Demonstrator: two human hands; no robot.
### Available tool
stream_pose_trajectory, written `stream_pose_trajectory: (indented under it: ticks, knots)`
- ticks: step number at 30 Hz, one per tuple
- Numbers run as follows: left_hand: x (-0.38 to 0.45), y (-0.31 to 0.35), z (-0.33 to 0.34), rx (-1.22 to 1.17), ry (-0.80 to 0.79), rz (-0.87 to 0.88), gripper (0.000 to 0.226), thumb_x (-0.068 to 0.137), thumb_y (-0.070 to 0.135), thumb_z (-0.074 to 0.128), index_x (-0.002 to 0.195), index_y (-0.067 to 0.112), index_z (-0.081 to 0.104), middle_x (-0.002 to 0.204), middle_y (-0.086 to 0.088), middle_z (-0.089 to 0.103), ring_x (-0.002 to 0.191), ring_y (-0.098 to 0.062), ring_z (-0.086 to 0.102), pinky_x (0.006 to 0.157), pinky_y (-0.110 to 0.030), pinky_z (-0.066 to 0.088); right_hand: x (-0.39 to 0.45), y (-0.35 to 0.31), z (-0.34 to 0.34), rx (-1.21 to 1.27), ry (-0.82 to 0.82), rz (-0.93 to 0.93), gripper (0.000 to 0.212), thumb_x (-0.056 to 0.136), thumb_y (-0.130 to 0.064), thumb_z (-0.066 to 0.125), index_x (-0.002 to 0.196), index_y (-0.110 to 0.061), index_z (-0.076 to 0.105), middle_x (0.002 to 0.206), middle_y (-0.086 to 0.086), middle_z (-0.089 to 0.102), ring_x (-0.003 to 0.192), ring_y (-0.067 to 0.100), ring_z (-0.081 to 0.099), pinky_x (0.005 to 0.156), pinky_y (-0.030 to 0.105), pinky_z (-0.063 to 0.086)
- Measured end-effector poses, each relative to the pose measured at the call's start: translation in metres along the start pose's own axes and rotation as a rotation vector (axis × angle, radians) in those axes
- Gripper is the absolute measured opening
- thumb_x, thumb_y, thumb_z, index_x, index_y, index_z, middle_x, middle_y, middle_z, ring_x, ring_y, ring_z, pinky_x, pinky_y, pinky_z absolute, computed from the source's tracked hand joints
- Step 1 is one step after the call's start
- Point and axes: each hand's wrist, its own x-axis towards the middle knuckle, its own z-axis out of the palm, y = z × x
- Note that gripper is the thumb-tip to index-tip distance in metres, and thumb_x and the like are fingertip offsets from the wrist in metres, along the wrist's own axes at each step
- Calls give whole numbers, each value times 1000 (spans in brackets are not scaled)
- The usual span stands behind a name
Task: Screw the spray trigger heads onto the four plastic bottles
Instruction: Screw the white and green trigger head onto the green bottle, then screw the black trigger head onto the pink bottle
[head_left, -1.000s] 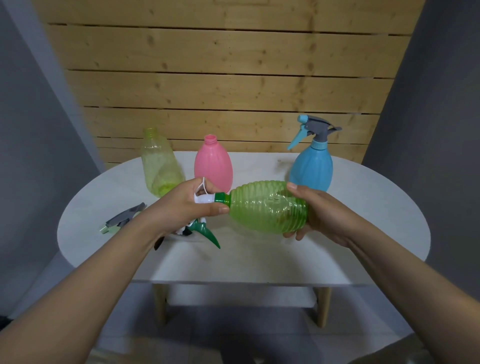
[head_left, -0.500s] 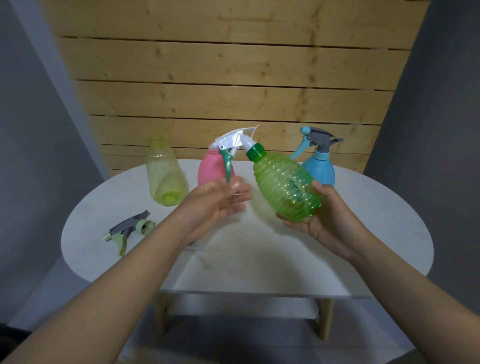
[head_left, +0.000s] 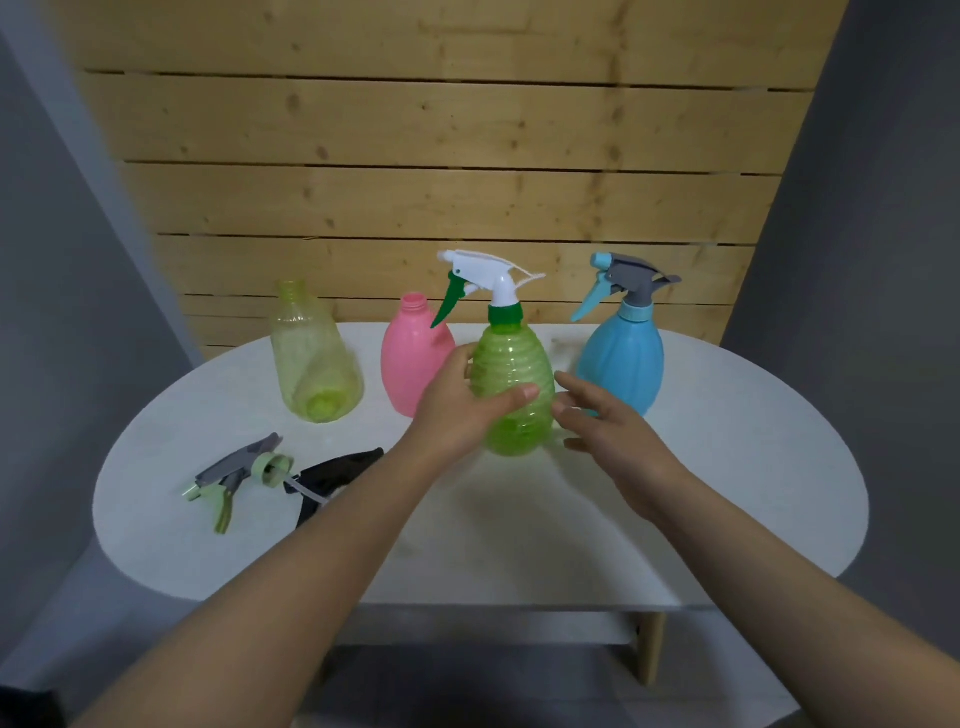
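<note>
A ribbed green bottle (head_left: 511, 364) stands upright at the table's middle, with a white and green trigger head (head_left: 488, 283) on its neck. My left hand (head_left: 460, 402) wraps around its body, thumb across the front. Just to the bottle's right my right hand (head_left: 602, 421) hovers with fingers spread, holding nothing. A blue bottle (head_left: 621, 358) at the back right carries a grey and blue trigger head (head_left: 623, 280). The pink bottle (head_left: 410, 353) and the yellow-green bottle (head_left: 314, 364) stand open-necked at the back.
Two loose trigger heads lie at the table's front left: a grey and pale green one (head_left: 239, 473) and a black one (head_left: 337, 470), partly behind my left forearm. The round white table (head_left: 727, 493) stands against a wooden plank wall (head_left: 441, 156).
The green bottle went from lying sideways in both hands to standing upright on the table. My left hand shifted from the trigger head to the bottle's body, and my right hand let go.
</note>
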Motion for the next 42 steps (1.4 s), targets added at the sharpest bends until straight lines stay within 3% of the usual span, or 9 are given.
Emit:
stream_pose_trajectory:
  ticks: [5,11,16,19,23,28,33,38,42]
  knots:
    - [17,-12,9,69,37,63,58,70,23,78,119,23,49,100,16,60,91,4,56,75,-19,46,20,0,6,80,-57,64,39,98,-32,41,137,-32,45,128,-4,54,112,16,54,94,32,46]
    - [28,-20,15,96,2,108,54,72,24,76,118,26,49,107,11,62,97,-5,60,81,-25,49,33,6,13,60,-44,77,40,98,-36,36,138,-35,41,132,-4,52,116,19,53,98,37,45]
    - [32,-20,19,122,-29,146,50,75,25,74,115,33,45,110,7,60,97,-5,58,84,-30,50,35,6,15,63,-47,56,29,98,-35,36,122,-51,37,122,-10,51,108,17,53,93,35,46]
    - [31,-20,19,164,-30,128,56,75,29,73,122,26,43,114,5,59,103,-13,59,85,-33,49,32,7,16,61,-20,70,36,97,-35,40,132,-43,39,124,-6,51,109,18,54,94,37,46]
    - [20,-21,13,261,153,67,65,79,34,69,133,13,41,122,-4,56,118,-22,52,89,-27,42,21,8,20,-18,88,74,43,92,-34,50,133,-20,45,109,-4,60,106,20,58,97,41,48]
    - [6,-14,-12,364,441,269,24,79,25,66,93,10,53,92,-3,52,88,-23,53,70,-26,41,4,4,26,-66,54,-7,25,89,-31,59,110,-18,58,82,-1,64,94,27,65,91,47,52]
    - [18,-13,-32,391,663,165,51,71,23,73,113,7,48,118,-11,45,116,-29,38,94,-32,30,3,-2,39,-38,-6,-3,22,88,-29,61,106,-17,62,96,13,68,96,31,66,80,36,54]
    - [40,-24,-42,314,547,-16,87,72,33,73,141,11,26,146,-12,30,136,-28,26,110,-47,26,10,-6,51,2,-39,3,14,88,-30,59,99,-22,61,101,13,68,84,17,63,70,26,52]
    - [49,-30,-41,226,400,-49,84,65,29,77,136,16,34,130,-5,49,112,-26,51,86,-38,48,15,-8,56,39,-36,19,14,88,-31,59,99,-22,60,104,13,68,79,14,63,67,25,51]
